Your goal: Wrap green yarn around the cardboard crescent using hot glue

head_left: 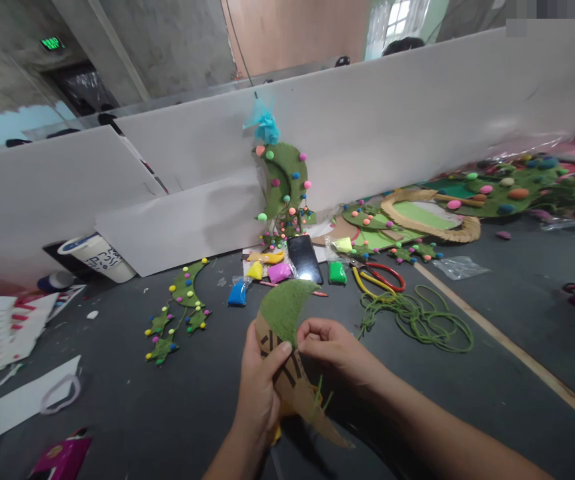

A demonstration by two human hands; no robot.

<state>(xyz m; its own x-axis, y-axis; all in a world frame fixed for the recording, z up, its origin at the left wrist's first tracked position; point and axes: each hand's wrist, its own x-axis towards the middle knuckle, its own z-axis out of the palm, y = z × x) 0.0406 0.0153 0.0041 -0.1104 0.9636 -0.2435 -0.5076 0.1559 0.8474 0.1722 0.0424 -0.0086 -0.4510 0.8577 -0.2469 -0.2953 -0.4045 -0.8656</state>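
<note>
My left hand (261,387) grips a crescent of brown cardboard (297,393) whose upper part is wrapped in green cord (282,310). Its thumb presses on the cardboard face with black markings. My right hand (330,343) pinches the edge of the green-wrapped part, fingers curled. A loose end of green cord hangs near the crescent's lower tip. Both hands are above the dark grey table (167,413).
A finished green crescent with coloured balls (283,180) leans on the white board wall (367,133). Another lies flat (182,307). Nearby are clay packets (267,273), a phone (304,259), scissors (380,277), coiled green cord (420,320), a white cup (98,257), more green craft pieces (492,190).
</note>
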